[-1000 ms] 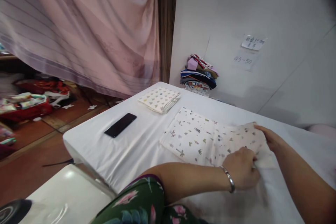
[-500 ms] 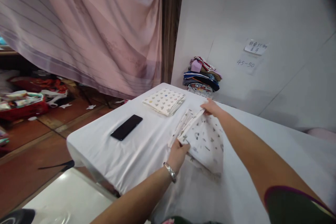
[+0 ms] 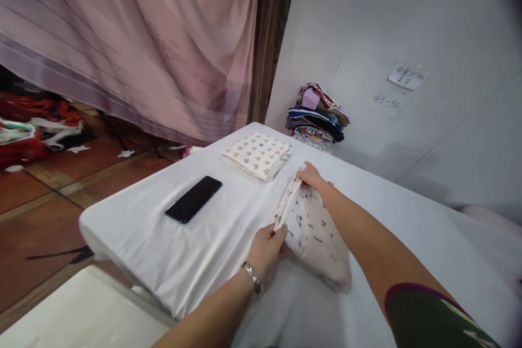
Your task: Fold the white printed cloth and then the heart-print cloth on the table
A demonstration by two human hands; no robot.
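A white cloth with small grey and brown prints [image 3: 316, 234] is held up by its left edge, its body sloping down to the right over the white-covered table [image 3: 150, 234]. My left hand [image 3: 266, 247], with a silver bracelet at the wrist, pinches the near corner of that edge. At the far corner my right hand [image 3: 310, 175] is closed on the gathered layers. Beyond my hands lies a folded white cloth with grey prints [image 3: 258, 155], flat on the table. A black phone [image 3: 194, 199] rests to the left of the held cloth.
A stack of folded fabrics [image 3: 315, 117] is at the table's far edge by the grey wall [image 3: 367, 27]. A pink curtain [image 3: 175, 38] hangs at the left. A white surface [image 3: 93, 310] is at the lower left, and a red basket [image 3: 20, 149] stands on the floor.
Both hands have shifted left with the held cloth. Its layers at the left edge are now gathered together, and the right hand has come down nearer to the table. The camera view has shifted slightly.
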